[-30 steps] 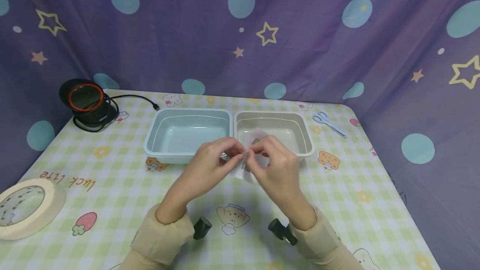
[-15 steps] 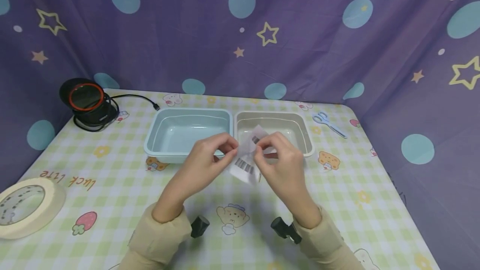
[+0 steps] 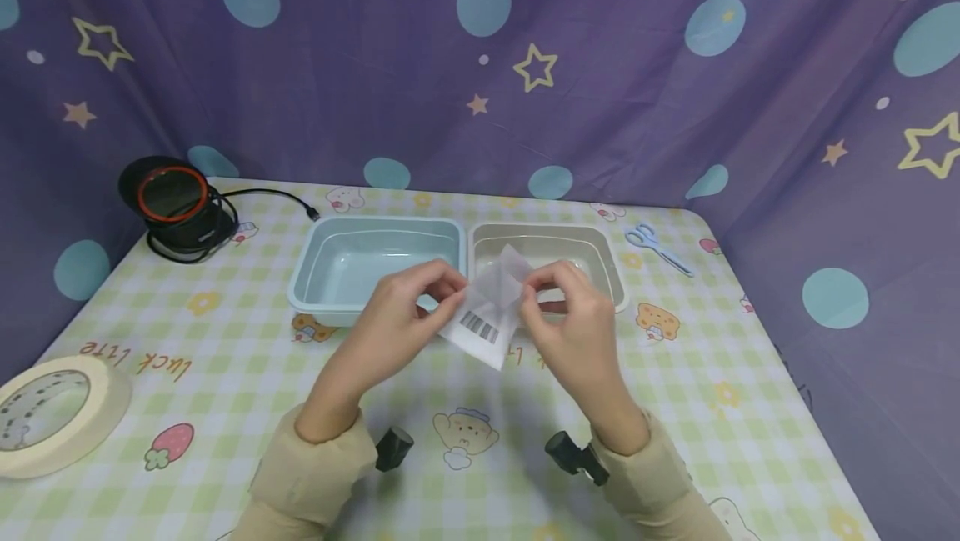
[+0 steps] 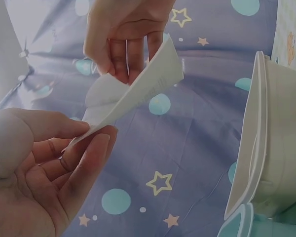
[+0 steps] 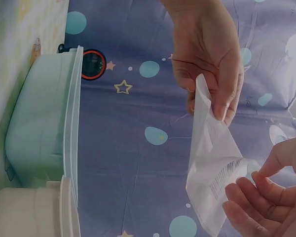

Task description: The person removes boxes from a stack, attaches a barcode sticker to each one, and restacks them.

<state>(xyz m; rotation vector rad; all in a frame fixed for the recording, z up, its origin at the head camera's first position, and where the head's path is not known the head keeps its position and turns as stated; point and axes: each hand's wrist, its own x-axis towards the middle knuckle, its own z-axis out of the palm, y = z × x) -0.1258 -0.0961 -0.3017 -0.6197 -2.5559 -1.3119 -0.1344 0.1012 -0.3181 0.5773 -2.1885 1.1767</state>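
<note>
A thin white sheet (image 3: 482,320) printed with a barcode is held up between both hands, over the near edges of two bins. My left hand (image 3: 408,308) pinches its left edge between thumb and fingers. On the other side, my right hand (image 3: 576,320) pinches the upper right part. Seen from the left wrist, the sheet (image 4: 150,81) is bent, with one flap standing away from the rest. The right wrist view shows a fold in the sheet (image 5: 204,153), with the barcode beside the right fingertips (image 5: 232,190).
A light blue bin (image 3: 303,295) and a beige bin (image 3: 611,274) stand side by side behind the hands. Blue scissors (image 3: 660,249) lie at the right. At the left are a black cabled device (image 3: 176,207) and a large roll of masking tape (image 3: 108,403).
Both hands have moved apart, left hand leftward and right hand rightward. The sheet, mostly hidden behind the fingers a second ago, is now spread between them with its barcode showing.
</note>
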